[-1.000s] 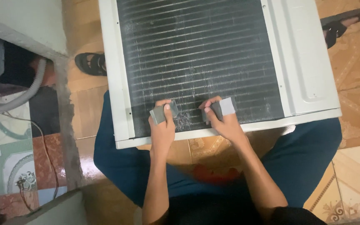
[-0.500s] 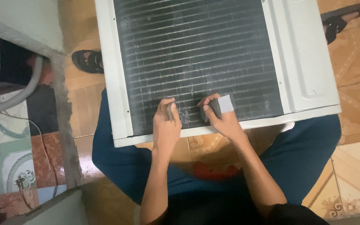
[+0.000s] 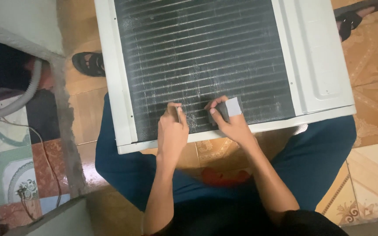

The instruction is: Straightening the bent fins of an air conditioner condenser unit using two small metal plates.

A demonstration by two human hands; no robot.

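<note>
Both hands bent down over the coil fins [image 3: 197, 57] of the white AC unit [image 3: 316, 57] across my lap. Right hand [image 3: 230, 124] pinches a grey block [image 3: 232, 107]; left hand [image 3: 171, 131] curled, fingertips on fins, can't tell what it grips.

White casing [image 3: 316, 57], dark ribbed fin grille [image 3: 197, 52] — grey block [image 3: 232, 107], orange-brown patterned floor tiles [image 3: 372, 87].

packages: none | labels: none legible on the white casing [image 3: 316, 57] | signs: none | screens: none | printed matter: nothing of that kind in view
</note>
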